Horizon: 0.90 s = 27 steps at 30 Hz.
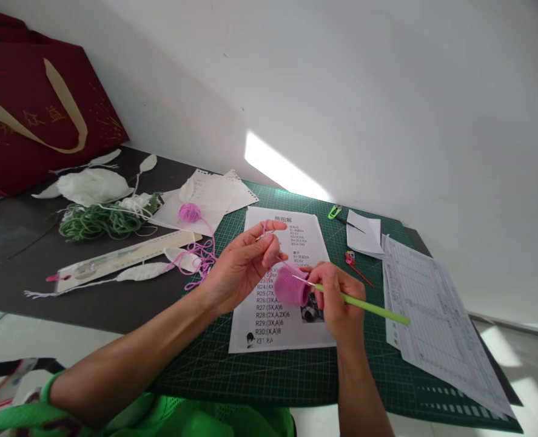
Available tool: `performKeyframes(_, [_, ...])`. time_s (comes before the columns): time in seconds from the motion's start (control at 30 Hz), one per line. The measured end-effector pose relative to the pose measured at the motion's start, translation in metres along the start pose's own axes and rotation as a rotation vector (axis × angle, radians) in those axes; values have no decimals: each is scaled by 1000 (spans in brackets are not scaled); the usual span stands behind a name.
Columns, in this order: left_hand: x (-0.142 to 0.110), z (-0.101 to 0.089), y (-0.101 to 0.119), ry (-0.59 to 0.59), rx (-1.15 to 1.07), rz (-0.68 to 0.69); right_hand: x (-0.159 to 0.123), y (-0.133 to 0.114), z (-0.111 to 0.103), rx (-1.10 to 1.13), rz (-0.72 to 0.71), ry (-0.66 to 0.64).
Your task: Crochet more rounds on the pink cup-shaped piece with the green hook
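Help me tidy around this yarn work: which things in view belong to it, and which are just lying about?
Belong to it:
hook, in the right hand
pink piece, at the hook's tip
pink strand, at the left hand
pink ball, matching colour
pattern sheet, probably

Apparently lying about:
red bag
green yarn
white bundle
notepad
lined sheets

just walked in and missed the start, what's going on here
A person is working a small pink yarn piece with a green-handled hook. The right hand grips the hook, its tip at the piece, while the left hand holds a strand of pink yarn. Beneath them, a printed sheet lies on a green mat; the yarn ball sits off to the left.
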State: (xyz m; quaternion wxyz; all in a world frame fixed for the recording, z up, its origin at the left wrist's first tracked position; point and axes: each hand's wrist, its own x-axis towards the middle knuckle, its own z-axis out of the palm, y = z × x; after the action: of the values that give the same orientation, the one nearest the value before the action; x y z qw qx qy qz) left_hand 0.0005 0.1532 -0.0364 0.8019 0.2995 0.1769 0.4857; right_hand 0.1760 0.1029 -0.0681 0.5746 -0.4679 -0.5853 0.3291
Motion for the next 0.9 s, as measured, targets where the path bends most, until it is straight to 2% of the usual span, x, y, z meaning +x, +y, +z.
performKeyframes(0.2, [-3,0,1,-53,31,32,1,-6,1,-177,60,-24])
performKeyframes(0.4, [-5,1,3,-56,53,89,1,-5,0,-249,19,-35])
performKeyframes(0.73, [-6,1,5,8,39,135,3,-6,-1,-304,15,-63])
performKeyframes(0.9, [-3,0,4,47,102,192,2,-5,-2,-249,45,-65])
